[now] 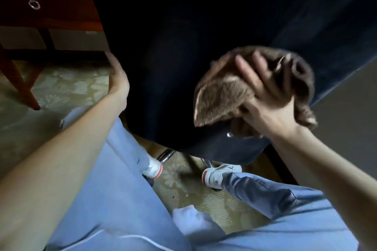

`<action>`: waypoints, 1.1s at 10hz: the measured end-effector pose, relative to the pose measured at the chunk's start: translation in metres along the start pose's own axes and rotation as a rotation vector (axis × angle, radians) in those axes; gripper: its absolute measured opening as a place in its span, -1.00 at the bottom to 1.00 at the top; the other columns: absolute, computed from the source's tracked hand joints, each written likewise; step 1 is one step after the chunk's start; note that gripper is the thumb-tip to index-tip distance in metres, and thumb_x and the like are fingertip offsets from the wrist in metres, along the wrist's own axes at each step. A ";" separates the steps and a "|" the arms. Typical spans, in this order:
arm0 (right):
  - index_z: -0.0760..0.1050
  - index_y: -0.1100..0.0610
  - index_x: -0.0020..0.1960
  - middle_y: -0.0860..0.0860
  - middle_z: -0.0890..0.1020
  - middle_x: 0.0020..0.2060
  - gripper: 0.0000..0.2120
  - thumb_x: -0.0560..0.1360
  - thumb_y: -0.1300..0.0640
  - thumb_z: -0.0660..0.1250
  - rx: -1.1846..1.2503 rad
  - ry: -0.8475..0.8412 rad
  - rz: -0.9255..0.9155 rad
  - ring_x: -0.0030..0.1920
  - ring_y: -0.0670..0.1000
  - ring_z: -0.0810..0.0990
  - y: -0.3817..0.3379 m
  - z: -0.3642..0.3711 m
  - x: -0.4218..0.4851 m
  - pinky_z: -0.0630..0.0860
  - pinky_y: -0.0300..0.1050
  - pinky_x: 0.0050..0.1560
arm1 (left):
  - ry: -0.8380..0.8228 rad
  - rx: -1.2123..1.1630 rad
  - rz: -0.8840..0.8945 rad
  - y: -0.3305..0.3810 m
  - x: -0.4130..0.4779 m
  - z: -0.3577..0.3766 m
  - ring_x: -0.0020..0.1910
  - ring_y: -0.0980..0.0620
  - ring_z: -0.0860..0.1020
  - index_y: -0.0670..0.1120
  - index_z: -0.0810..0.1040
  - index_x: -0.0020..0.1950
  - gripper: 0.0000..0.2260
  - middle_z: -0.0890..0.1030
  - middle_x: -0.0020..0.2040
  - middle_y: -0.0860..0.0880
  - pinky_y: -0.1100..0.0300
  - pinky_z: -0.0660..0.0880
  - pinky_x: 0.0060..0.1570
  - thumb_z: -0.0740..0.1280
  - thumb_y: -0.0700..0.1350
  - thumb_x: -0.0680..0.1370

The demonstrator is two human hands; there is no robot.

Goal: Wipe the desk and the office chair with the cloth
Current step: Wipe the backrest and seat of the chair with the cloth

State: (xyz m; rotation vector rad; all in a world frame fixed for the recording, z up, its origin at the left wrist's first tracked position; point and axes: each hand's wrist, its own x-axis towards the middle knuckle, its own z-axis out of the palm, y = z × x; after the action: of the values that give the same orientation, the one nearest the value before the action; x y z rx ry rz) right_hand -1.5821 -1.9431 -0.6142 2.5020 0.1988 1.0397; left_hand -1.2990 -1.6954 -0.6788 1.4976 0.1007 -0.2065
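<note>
Head view: dark navy chair [183,26] fills the upper centre of the frame, seen from close up with its upholstered surface tilted toward the camera; fabric detail is lost in shadow. Blue trousers [114,199] take up the lower frame, both knees bent, one leg either side of the chair's lower edge. Patterned olive carpet [61,87] covers the floor at left and between the legs. Desk [51,20], reddish-brown wood, stands at upper left behind the chair, with one slanted leg reaching the carpet. Cloth [220,96], brown and fluffy, lies bunched against the right part of the chair's surface, blurred at its edges, one flap hanging free toward the left. Right hand [269,98] lies on top of the cloth, fingers straight and spread, pressing it flat against the chair; the thumb is hidden under the folds, so whether it pinches the cloth cannot be told. Left hand [118,81] clasps the chair's left edge, thumb side toward the camera, fingers passing round behind the edge and out of sight. White shoes [153,167] with red trim sit on the carpet under the chair. Two chrome legs [166,155] show just beside the shoes, below the chair's lower edge. Metal ring pull [34,3] hangs on the desk's drawer front.
</note>
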 end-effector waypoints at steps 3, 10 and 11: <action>0.40 0.00 0.55 -0.02 0.26 0.61 -0.58 0.72 -0.02 0.12 0.226 -0.314 0.130 0.63 0.05 0.16 -0.109 0.064 0.009 -0.02 0.20 0.59 | -0.002 0.116 -0.031 -0.022 -0.002 0.003 0.61 -0.01 0.22 0.04 0.13 0.67 -0.27 0.24 0.64 0.04 -0.03 0.14 0.59 0.08 0.41 0.61; 0.50 -0.22 0.29 -0.12 0.67 0.18 -0.45 0.41 -0.46 0.28 0.652 -1.012 0.595 0.20 -0.03 0.63 -0.179 0.133 -0.052 0.57 -0.03 0.17 | -0.133 0.119 -0.098 -0.041 0.009 0.005 0.62 -0.03 0.17 0.30 -0.17 0.64 -0.26 0.09 0.67 0.13 -0.16 0.16 0.58 0.08 0.46 0.57; 0.51 -0.14 0.28 -0.09 0.66 0.15 -0.41 0.37 -0.44 0.34 0.584 -0.864 0.522 0.20 -0.03 0.63 -0.152 0.109 -0.048 0.54 -0.02 0.28 | -0.130 0.119 -0.084 -0.037 0.005 0.005 0.63 -0.03 0.15 0.24 -0.15 0.66 -0.27 0.10 0.67 0.11 -0.18 0.15 0.57 0.08 0.43 0.59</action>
State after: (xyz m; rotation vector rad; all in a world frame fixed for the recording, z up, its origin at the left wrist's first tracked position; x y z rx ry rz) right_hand -1.5350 -1.8556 -0.7801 3.3750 -0.5000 -0.0778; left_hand -1.3013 -1.7026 -0.7156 1.5958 0.0471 -0.3827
